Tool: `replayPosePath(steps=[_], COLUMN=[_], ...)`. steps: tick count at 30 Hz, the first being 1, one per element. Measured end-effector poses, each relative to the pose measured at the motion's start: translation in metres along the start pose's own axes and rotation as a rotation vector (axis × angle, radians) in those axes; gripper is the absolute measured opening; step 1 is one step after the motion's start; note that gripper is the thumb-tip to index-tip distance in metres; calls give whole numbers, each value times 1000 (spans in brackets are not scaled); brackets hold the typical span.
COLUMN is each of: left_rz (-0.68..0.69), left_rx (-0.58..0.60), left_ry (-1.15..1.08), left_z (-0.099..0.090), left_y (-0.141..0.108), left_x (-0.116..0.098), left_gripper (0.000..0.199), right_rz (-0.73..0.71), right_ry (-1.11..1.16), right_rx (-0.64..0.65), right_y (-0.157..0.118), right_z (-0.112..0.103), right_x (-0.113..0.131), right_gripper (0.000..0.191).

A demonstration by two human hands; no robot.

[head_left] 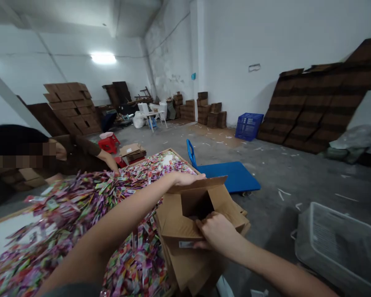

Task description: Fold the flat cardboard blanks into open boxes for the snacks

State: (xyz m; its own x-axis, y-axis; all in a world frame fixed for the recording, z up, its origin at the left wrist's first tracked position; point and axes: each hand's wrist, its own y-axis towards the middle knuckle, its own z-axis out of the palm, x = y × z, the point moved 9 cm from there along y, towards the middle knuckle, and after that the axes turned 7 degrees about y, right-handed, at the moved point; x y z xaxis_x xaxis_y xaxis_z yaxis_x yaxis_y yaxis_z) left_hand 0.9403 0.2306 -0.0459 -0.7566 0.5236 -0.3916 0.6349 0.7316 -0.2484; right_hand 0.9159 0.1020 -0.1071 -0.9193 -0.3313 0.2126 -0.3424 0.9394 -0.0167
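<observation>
Head view: box, bottom in shadow

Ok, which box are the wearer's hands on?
The nearest box, standing open: left hand on its far flap, right hand at its near side. The stacked boxes stand farther off.

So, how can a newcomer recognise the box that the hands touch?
Find the table heaped with colourful packets. Beside its right edge, the right hand grips a cardboard box. Unlike the cardboard stacks by the walls, it stands open, flaps spread.
</observation>
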Motion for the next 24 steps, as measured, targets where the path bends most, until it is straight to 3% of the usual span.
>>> replayPosePath(steps=[3, 5, 8, 12, 15, 17, 19, 21, 24], left_rz=[61, 103, 192, 176, 241, 355, 385, 349, 330], left_rx=[89, -27, -183, -243, -260, -210, -55, 59, 22], left_ry=[235, 413, 606, 615, 528, 436, 325, 192, 81], left_z=[31, 37, 46, 48, 36, 29, 31, 35, 36], left_y=[-17, -22, -23, -18, -21, -29, -39, -52, -66], left_x=[-1, 0, 2, 14, 4, -9, -13, -11, -13], left_gripper=[48, 66, 70, 69, 63, 53, 53, 80, 133], right_rz=[-3, 7, 7, -4, 21, 51, 60, 12, -102], right_ry=[27, 44, 52, 44, 48, 63, 94, 142, 183], right_rx=[-51, -75, -71, -45, -50, -86, -146, -219, -310], right_y=[2, 3, 6, 10, 11, 8, 2, -6, -17], right_z=[-7, -12, -13, -14, -21, -26, -29, -28, -19], right_x=[-2, -3, 0, 5, -5, -16, -26, -29, -27], right_gripper=[47, 48, 48, 44, 44, 47, 51, 55, 66])
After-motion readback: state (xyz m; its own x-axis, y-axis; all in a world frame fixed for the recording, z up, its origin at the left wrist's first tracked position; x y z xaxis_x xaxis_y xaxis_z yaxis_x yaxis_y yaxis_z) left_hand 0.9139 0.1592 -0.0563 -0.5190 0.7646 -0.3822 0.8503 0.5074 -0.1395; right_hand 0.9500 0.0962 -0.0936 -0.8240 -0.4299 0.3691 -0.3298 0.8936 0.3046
